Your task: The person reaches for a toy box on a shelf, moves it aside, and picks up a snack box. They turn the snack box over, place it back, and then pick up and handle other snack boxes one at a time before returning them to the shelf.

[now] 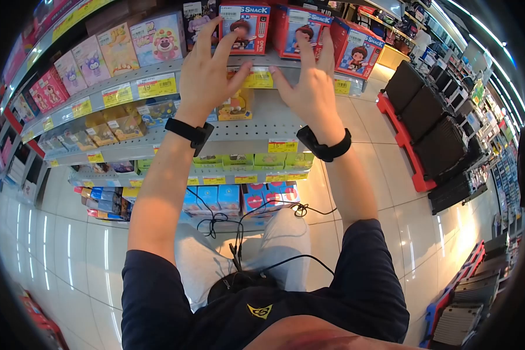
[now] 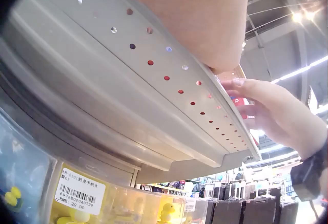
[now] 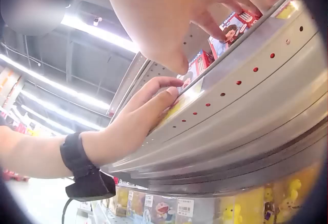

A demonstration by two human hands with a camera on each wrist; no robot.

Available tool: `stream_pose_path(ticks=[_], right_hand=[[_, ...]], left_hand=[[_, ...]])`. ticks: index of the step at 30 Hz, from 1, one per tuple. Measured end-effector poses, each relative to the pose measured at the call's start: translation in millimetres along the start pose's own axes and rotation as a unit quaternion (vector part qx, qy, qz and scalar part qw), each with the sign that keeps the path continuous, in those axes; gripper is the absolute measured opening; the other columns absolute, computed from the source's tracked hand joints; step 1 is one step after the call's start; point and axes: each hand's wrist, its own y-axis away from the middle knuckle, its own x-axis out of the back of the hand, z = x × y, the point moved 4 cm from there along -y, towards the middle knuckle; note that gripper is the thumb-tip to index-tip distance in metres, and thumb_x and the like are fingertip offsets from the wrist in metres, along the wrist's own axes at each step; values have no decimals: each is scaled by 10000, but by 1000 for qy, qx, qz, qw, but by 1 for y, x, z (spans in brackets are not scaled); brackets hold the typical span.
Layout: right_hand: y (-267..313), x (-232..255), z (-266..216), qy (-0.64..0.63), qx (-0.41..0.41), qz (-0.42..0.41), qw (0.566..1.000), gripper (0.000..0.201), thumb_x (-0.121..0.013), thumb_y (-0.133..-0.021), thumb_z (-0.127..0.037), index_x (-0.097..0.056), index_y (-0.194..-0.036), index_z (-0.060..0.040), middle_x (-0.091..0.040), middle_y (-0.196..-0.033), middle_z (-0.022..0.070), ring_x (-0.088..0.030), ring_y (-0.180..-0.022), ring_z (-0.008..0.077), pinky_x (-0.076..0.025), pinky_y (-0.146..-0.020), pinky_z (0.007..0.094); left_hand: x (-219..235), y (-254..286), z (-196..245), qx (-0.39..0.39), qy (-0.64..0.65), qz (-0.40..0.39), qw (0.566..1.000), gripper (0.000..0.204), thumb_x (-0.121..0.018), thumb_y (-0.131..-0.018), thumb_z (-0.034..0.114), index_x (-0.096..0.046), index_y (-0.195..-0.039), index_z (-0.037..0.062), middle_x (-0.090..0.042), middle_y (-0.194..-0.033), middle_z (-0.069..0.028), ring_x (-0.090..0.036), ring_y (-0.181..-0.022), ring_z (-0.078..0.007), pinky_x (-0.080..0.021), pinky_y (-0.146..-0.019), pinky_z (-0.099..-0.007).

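Two hands were raised to the front edge of a grey metal shelf (image 1: pixel 157 69). The left hand (image 1: pixel 207 70) had its fingers spread wide and nearly straight; its thumb touched the left end of a yellow price label (image 1: pixel 258 79) on the shelf edge, and its fingertips lay against a red snack box (image 1: pixel 245 26) standing on the shelf. The right hand (image 1: pixel 310 81) was also open, with the thumb at the right end of the same label and the fingers reaching up to a second red box (image 1: pixel 300 29). Neither hand gripped anything.

The label lay flat along the shelf edge between the two thumbs, with its long axis running left to right and its face turned toward the person.

Three red boxes of this kind stood in a row on the shelf; the third one (image 1: pixel 359 49) was further right, turned a little. To the left stood several pastel boxes (image 1: pixel 157 38) with cartoon figures. Two black wristbands were visible, one on each wrist. On the shelf below were clear boxes with small yellow ducks (image 2: pixel 166 215).
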Motion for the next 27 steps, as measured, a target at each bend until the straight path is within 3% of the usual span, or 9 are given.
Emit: stream_pose_path(ticks=[9,11,15,17,20,22,23,26,27], right_hand=[[-4,-11,-5,-32,37,-15,999,584,-807,-815,-264,-615,-1285,23,-305,-1560,317,-393,-1346,567,-421,-1088,599],[-6,-5,-3,-53,15,-35,998,586,-832,-824,-260,-620,-1322,-35,-363,-1568,272,-444,-1379,490,-419,-1115,542],[-9,17,8,-66,34,-31,997,531,-820,-815,-249,-642,-1254,-9,-455,-1481,274,-504,-1305,460,-449,-1078,531],[-10,53,24,-14,81,85,993,498,-832,-807,-241,-661,-1224,-29,-520,-1429,245,-542,-1269,409,-467,-1049,492],[-9,88,58,5,-2,134,991,553,-845,-809,-264,-629,-1255,-17,-547,-1387,212,-556,-1243,386,-481,-1019,458],[-6,88,88,54,-127,120,983,817,-878,-784,-320,-484,-1418,11,-555,-1336,223,-561,-1230,389,-480,-1025,460],[-6,84,93,56,-129,120,983,817,-878,-784,-320,-484,-1418,11,-555,-1336,223,-561,-1230,389,-480,-1025,460],[-2,58,106,-33,-157,37,986,1237,-918,-715,-396,-147,-1587,22,-554,-1299,269,-578,-1243,384,-481,-1041,472],[-3,56,106,-33,-158,39,986,1237,-918,-715,-396,-147,-1587,22,-554,-1299,269,-578,-1243,384,-481,-1041,472]], left_hand=[[0,0,2,-5,-17,-1,1000,561,-805,-848,329,-601,-1352,191,-463,-1501,-97,-678,-1108,-280,-591,-788,-389],[1,0,1,-7,-19,0,1000,562,-803,-850,333,-599,-1352,187,-463,-1502,-98,-678,-1109,-282,-590,-781,-390],[2,-1,3,11,-13,-20,1000,566,-800,-852,342,-595,-1353,178,-462,-1501,-119,-639,-1188,-325,-582,-836,-412],[1,-1,2,-1,-24,-4,1000,573,-799,-852,345,-592,-1355,167,-460,-1499,-133,-603,-1235,-347,-566,-886,-424],[2,-1,2,-15,-29,13,999,585,-799,-852,347,-589,-1356,139,-458,-1493,-156,-538,-1310,-381,-531,-975,-445],[2,0,4,-18,-21,13,1000,589,-799,-851,346,-588,-1354,122,-457,-1490,-166,-509,-1337,-392,-511,-1014,-453],[2,1,5,-12,-23,7,1000,590,-800,-851,345,-589,-1351,112,-460,-1486,-165,-511,-1336,-390,-507,-1019,-454],[-1,1,2,-17,-32,12,999,594,-807,-835,349,-585,-1338,123,-458,-1482,-155,-530,-1296,-376,-517,-984,-452],[-1,0,3,-26,-40,22,999,597,-813,-819,353,-581,-1328,144,-453,-1482,-146,-547,-1257,-365,-530,-944,-450]])
